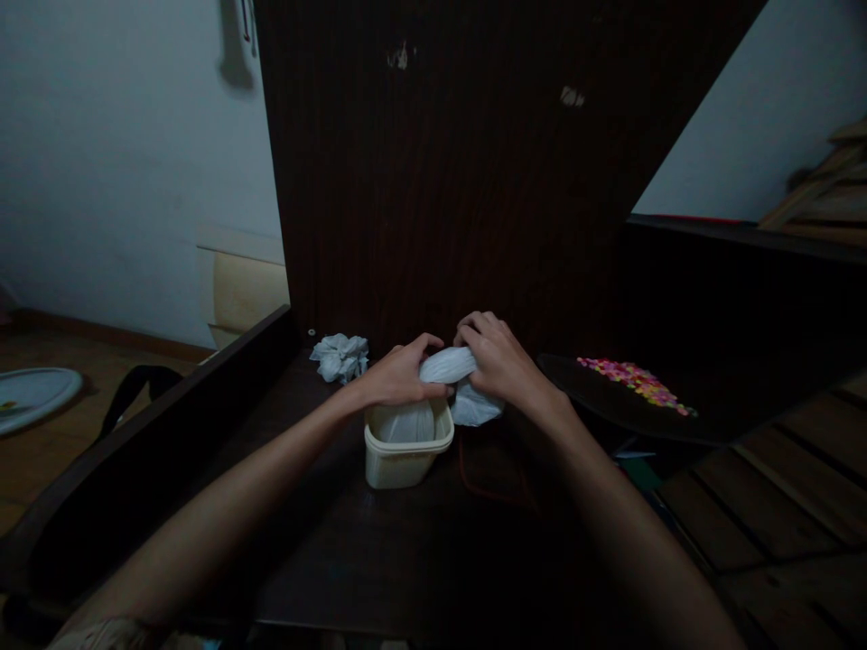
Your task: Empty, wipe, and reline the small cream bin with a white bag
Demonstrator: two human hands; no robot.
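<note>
Both my hands grip a white plastic bag (448, 366), which is bunched into a thick strand between them. My left hand (405, 372) closes on its left end, above a cream plastic tub (399, 465). Part of the bag hangs down inside the tub. My right hand (493, 354) holds the other end, with a loose fold drooping below the fingers to the right of the tub. Behind my left wrist, a second crumpled white plastic bag (340, 357) lies on the dark wooden surface (318, 533).
A tall dark wooden panel (447, 199) rises behind the hands. At the left runs a raised wooden edge (169, 415). Small pink and yellow pieces (640, 384) lie to the right, near wooden slats (778, 487). A white oval object (37, 397) is at the far left.
</note>
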